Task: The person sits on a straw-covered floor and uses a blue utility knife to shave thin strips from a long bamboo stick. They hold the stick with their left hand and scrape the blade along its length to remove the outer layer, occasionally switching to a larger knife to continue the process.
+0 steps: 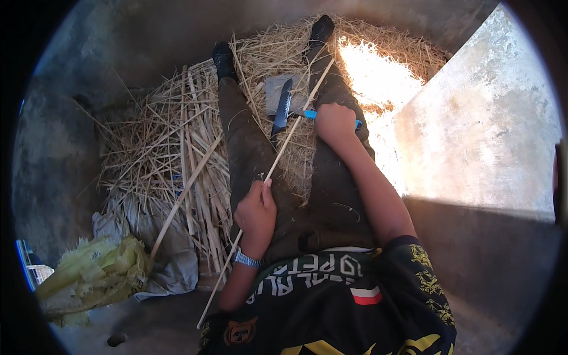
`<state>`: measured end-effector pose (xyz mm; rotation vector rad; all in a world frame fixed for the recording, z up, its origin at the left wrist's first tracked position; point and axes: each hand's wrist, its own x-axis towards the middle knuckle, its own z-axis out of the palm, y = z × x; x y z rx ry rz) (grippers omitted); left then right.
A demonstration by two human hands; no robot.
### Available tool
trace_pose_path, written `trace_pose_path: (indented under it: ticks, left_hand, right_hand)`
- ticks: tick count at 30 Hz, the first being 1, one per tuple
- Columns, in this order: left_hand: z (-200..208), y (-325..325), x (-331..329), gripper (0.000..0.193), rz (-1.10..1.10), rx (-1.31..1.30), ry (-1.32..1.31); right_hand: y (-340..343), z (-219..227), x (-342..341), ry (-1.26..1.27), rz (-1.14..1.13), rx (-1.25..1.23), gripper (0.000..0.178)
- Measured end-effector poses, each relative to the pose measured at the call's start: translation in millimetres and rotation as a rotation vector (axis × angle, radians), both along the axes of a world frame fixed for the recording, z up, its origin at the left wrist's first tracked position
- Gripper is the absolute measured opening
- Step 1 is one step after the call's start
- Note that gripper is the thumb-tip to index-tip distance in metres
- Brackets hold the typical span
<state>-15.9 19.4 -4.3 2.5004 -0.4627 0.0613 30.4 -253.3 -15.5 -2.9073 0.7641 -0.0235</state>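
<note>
Stick (283,149) points upper right, long axis diagonal; thin, tan. Left hand (256,213) grips it; right hand (336,125) grips knife (310,114).

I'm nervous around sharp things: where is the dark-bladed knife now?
In the head view, the dark-bladed knife is above centre, between the person's legs, just left of the long pale stick and the blue-handled tool in the right hand.

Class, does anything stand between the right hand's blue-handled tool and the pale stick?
Nothing visible does. The blue-handled tool in the right hand crosses the pale stick in the left hand; the dark knife lies on the stick's other side.
</note>
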Motion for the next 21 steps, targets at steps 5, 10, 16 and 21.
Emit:
trace_pose_path:
  ticks: [5,10,16,21]
  left_hand:
    - [0.4,0.1,-4.0,0.021,-0.082,0.006,-0.177]
    - [6.7,-3.1,-10.6,0.016,-0.106,0.008,-0.221]
    - [3.4,2.2,-12.0,0.015,-0.115,0.026,-0.217]
    - [2.7,2.1,-9.1,0.016,-0.106,-0.028,-0.175]
  right_hand:
    - [0.4,5.5,-1.8,-0.061,-0.058,0.066,0.013]
    - [-3.7,-1.8,1.9,-0.103,-0.097,0.086,0.013]
    - [-4.9,-7.0,4.1,-0.147,-0.144,0.033,0.013]
    - [-13.5,2.2,4.4,-0.137,-0.185,0.12,0.012]
